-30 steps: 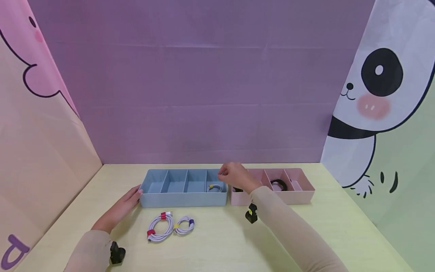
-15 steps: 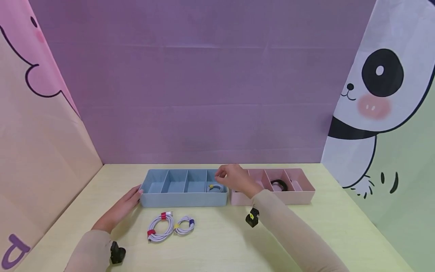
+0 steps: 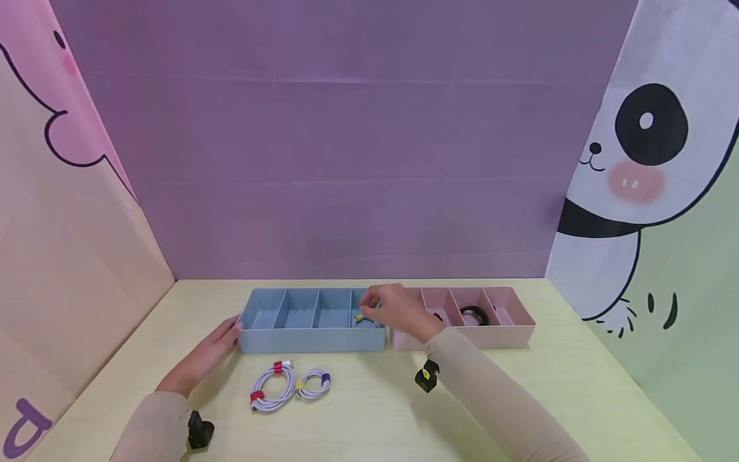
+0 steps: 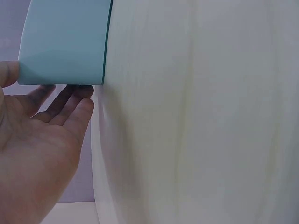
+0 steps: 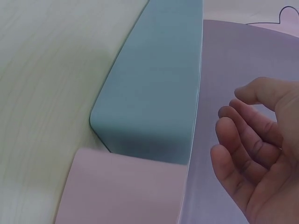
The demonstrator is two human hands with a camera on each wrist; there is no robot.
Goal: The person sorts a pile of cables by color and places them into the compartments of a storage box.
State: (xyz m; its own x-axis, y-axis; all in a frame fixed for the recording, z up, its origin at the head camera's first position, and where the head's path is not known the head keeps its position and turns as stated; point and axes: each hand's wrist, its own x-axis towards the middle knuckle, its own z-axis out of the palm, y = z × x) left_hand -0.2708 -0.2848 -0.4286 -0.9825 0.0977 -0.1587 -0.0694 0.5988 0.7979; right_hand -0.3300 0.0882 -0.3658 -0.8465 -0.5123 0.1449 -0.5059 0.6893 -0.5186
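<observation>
A person's right hand (image 3: 398,309), fingers loosely curled and clear of the walls, hovers over the end compartment of a blue box (image 3: 312,341), a coiled cable (image 3: 359,318) just below those fingers. The left hand (image 3: 204,353) touches the box's other end, fingers relaxed and slightly parted. Nearer the camera and right of the left fingers, two white coils (image 3: 290,385) lie on the worktop (image 3: 346,423); right of the right fingers, a pink box (image 3: 502,338) holds a black coil (image 3: 475,309).

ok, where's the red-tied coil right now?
Head view: the red-tied coil lies left of center on the table, in front of the blue tray, just left of the smaller coil.
</observation>
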